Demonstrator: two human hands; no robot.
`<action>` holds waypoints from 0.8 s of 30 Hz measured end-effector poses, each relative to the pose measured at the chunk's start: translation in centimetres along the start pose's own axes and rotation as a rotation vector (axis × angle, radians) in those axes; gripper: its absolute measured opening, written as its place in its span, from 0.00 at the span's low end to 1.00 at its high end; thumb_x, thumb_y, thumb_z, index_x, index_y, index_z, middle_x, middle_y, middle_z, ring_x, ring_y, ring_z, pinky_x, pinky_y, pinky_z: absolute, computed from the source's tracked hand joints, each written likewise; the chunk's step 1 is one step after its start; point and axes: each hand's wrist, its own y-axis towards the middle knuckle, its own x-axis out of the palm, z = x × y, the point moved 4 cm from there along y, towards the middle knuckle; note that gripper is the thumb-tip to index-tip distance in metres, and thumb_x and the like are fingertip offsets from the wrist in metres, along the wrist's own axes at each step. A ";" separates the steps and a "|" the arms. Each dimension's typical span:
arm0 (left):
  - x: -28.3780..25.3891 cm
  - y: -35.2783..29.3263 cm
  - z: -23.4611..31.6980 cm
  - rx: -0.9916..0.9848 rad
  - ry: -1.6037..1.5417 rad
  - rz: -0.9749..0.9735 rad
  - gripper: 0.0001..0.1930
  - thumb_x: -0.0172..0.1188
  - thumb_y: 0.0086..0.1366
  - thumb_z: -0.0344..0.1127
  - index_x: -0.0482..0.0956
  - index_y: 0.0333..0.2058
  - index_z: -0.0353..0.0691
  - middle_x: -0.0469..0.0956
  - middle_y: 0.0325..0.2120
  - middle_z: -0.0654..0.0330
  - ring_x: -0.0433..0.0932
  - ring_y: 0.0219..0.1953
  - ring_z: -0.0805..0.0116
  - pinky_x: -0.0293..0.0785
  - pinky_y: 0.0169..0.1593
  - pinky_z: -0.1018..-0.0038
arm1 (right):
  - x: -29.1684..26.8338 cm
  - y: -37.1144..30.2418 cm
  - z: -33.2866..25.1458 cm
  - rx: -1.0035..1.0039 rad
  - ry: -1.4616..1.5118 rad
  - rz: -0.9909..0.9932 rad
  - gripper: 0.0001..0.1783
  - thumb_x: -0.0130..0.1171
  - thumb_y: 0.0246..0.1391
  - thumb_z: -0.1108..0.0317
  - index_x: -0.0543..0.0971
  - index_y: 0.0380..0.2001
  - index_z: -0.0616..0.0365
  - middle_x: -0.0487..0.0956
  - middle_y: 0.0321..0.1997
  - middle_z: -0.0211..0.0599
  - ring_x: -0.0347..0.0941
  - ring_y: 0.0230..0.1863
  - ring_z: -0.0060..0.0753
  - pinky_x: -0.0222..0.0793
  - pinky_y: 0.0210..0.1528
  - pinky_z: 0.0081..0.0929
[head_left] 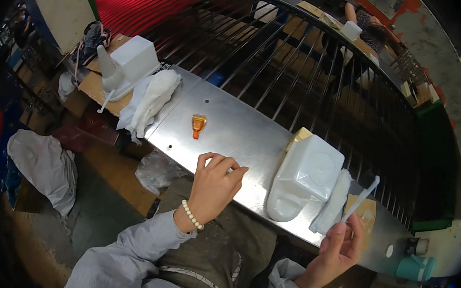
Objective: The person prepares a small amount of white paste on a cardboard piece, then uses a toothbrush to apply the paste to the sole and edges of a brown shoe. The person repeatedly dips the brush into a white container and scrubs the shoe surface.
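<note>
Dark metal bars (290,85) slope away behind a narrow steel tabletop (243,126), and from my distant seat I look down on both hands at its near edge. My right hand (343,243) has its fingertips closed, as far as I can judge, on the lower end of a slim white stick (362,197) that slants up over the right of the tabletop, just beside a folded white cloth (337,200) and a white plastic container (312,164). I expect the stick to be very light and fairly stiff, perhaps smooth enough to roll between the fingers, so a gentle pinch near that lower end suits it, leaving its bent tip free. My left hand (215,182) hovers by the front edge, fingers curled; something pale shows between them, but I cannot tell whether they grip it. Beyond it, apart from both hands, lies a small amber piece (198,125) with an orange end. It looks glossy, likely light and slippery, possibly brittle; I would take it softly by its two sides.
</note>
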 end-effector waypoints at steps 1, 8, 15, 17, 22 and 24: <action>0.6 -0.7 -0.6 0.018 0.078 -0.018 0.11 0.68 0.58 0.29 0.87 0.41 0.45 0.80 0.33 0.67 0.77 0.42 0.67 0.65 0.58 0.56 | -0.2 0.1 0.1 0.010 0.006 0.010 0.15 0.60 0.62 0.79 0.80 0.52 0.67 0.76 0.53 0.42 0.67 0.27 0.13 0.53 0.17 0.12; 2.0 -5.8 -0.8 0.217 0.353 -0.269 0.20 0.66 0.58 0.32 0.82 0.50 0.37 0.75 0.39 0.60 0.75 0.50 0.63 0.60 0.66 0.46 | -0.2 0.1 0.1 0.070 0.052 0.038 0.16 0.62 0.61 0.78 0.80 0.52 0.69 0.76 0.53 0.41 0.67 0.28 0.13 0.54 0.18 0.11; 0.6 -6.1 0.5 0.399 0.417 -0.512 0.14 0.68 0.57 0.36 0.87 0.42 0.41 0.77 0.36 0.59 0.76 0.50 0.62 0.61 0.66 0.46 | -0.7 -0.1 -0.7 0.044 0.041 0.039 0.16 0.63 0.60 0.77 0.80 0.51 0.69 0.77 0.51 0.41 0.65 0.26 0.11 0.53 0.18 0.11; -0.1 -6.8 1.3 0.335 0.082 -0.641 0.10 0.70 0.58 0.37 0.88 0.38 0.46 0.79 0.36 0.60 0.78 0.48 0.64 0.63 0.66 0.50 | -1.2 -0.3 -0.6 0.048 0.056 0.056 0.16 0.63 0.60 0.76 0.80 0.51 0.68 0.77 0.50 0.40 0.64 0.25 0.11 0.52 0.18 0.10; -1.3 -7.7 1.1 0.064 -0.310 -0.590 0.06 0.73 0.59 0.38 0.86 0.28 0.45 0.79 0.25 0.63 0.81 0.32 0.68 0.71 0.57 0.64 | -3.0 -0.3 -0.1 0.050 -0.020 0.191 0.19 0.62 0.66 0.67 0.77 0.56 0.64 0.77 0.32 0.24 0.64 0.27 0.07 0.49 0.22 0.09; -2.0 -6.9 -0.9 -0.085 -0.349 -0.436 0.07 0.74 0.58 0.38 0.86 0.27 0.44 0.77 0.20 0.62 0.80 0.27 0.65 0.75 0.48 0.66 | -3.1 -0.2 0.0 0.070 -0.027 0.161 0.20 0.61 0.67 0.65 0.77 0.57 0.64 0.76 0.31 0.23 0.63 0.27 0.07 0.47 0.22 0.10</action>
